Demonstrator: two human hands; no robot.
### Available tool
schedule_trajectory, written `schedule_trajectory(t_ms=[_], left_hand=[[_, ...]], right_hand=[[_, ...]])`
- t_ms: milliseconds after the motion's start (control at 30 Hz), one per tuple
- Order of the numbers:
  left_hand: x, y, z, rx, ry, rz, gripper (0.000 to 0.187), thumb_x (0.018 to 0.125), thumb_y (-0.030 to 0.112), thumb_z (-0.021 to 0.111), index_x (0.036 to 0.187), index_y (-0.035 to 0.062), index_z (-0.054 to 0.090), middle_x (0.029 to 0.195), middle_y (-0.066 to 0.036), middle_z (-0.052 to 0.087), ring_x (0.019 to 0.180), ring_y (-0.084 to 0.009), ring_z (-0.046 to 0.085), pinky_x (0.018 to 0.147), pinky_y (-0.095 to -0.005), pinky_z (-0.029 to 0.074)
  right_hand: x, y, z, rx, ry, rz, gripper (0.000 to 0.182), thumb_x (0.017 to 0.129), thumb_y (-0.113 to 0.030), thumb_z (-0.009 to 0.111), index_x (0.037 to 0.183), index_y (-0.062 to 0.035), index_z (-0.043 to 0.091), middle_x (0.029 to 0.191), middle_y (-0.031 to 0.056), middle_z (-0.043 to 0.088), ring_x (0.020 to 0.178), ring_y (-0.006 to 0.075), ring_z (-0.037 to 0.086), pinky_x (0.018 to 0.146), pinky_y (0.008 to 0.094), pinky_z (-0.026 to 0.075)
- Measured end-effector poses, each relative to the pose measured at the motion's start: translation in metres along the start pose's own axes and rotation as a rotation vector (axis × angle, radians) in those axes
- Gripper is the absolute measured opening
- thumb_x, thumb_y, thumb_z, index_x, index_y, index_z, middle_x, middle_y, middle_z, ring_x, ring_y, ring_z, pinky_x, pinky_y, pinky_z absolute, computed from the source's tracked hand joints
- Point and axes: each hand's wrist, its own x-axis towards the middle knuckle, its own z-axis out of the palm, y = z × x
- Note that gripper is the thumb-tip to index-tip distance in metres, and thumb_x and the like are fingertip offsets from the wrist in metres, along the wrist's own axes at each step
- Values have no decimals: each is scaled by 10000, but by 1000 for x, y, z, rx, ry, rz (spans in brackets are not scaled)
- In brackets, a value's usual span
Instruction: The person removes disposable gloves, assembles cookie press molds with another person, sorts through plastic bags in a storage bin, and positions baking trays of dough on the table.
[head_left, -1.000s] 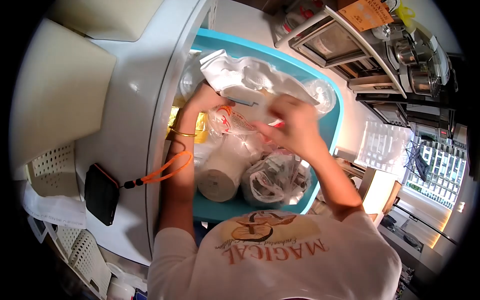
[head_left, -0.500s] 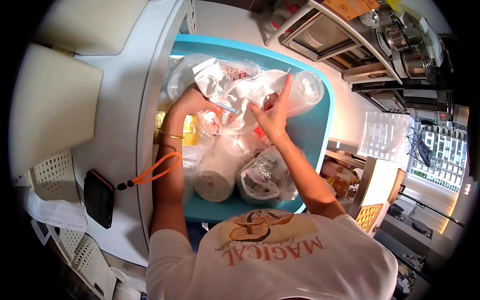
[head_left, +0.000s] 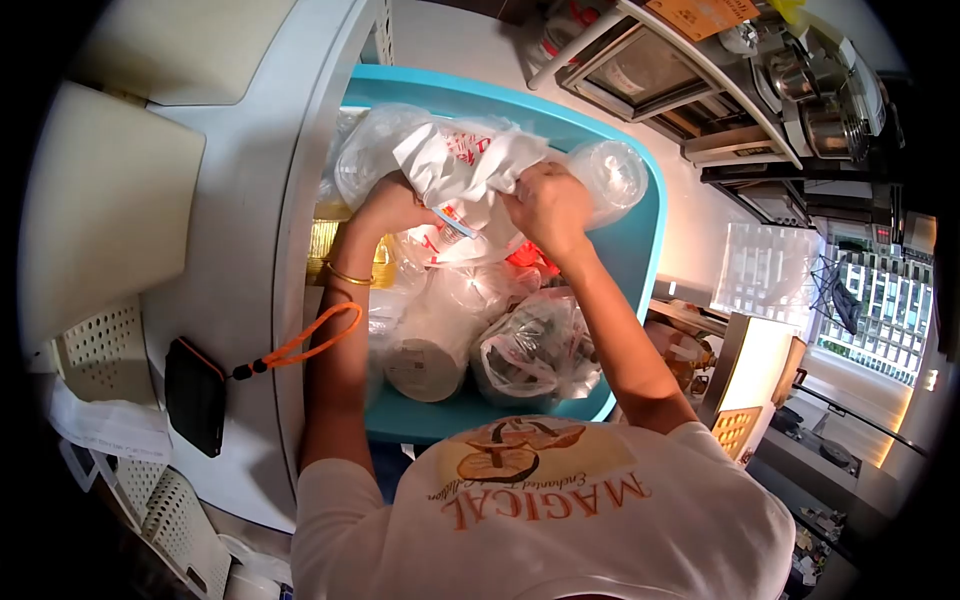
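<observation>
Both hands are over a large blue tub (head_left: 628, 285) filled with bagged items. A crumpled white sheet (head_left: 450, 170), soft and thin, is stretched between them. My left hand (head_left: 392, 207) grips its left side, with the fingers partly hidden under the folds; a narrow light-blue strip (head_left: 456, 222) shows beside the fingertips. My right hand (head_left: 553, 208) is closed on the sheet's right end. Under it lie clear plastic bags with red print (head_left: 440, 243). Nearer my body are a whitish round container (head_left: 425, 368) in plastic and a knotted clear bag (head_left: 535, 350). Clear plastic cups (head_left: 610, 180) lie at the tub's far right.
A grey-white counter (head_left: 235, 200) runs along the left, carrying a black pouch (head_left: 195, 397) with an orange cord (head_left: 310, 340). Perforated cream baskets (head_left: 105, 350) are at far left. A rack with metal pots (head_left: 835, 130) rises at the upper right. Yellow bottles (head_left: 383, 262) sit inside the tub's left side.
My right hand has gone from spread fingers with the thumb up to a closed grip on the white sheet. The sheet's right part has gathered toward that hand.
</observation>
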Motion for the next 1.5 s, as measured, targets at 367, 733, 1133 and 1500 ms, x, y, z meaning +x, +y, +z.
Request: schedule_trajectory(t_ms=[367, 733, 1133, 1500], left_hand=[[17, -50, 72, -156, 506, 432, 466, 746, 179, 728, 1173, 74, 573, 1124, -126, 604, 1045, -293, 577, 887, -379, 454], [4, -20, 97, -79, 483, 185, 478, 721, 172, 728, 1157, 66, 562, 1092, -141, 609, 1005, -301, 591, 846, -408, 473], [44, -47, 131, -78, 839, 444, 262, 792, 191, 659, 1009, 56, 604, 961, -112, 626, 890, -267, 594, 760, -381, 474], [60, -55, 129, 77, 834, 447, 246, 800, 252, 700, 968, 76, 660, 910, -96, 654, 886, -295, 608, 772, -417, 470]], right_hand=[[-11, -38, 27, 310, -128, -110, 105, 649, -56, 677, 721, -33, 603, 717, 88, 621, 691, 288, 619, 616, 368, 506], [-22, -35, 47, 767, -154, 130, 100, 726, -63, 631, 820, -42, 656, 722, 166, 619, 641, 340, 597, 591, 364, 481], [-26, -37, 58, 611, -259, -148, 203, 677, 13, 602, 874, -22, 637, 794, 159, 608, 711, 335, 599, 690, 371, 508], [7, 44, 48, 132, -449, -197, 458, 704, -284, 774, 1019, 11, 621, 997, 199, 609, 993, 375, 560, 839, 401, 469]])
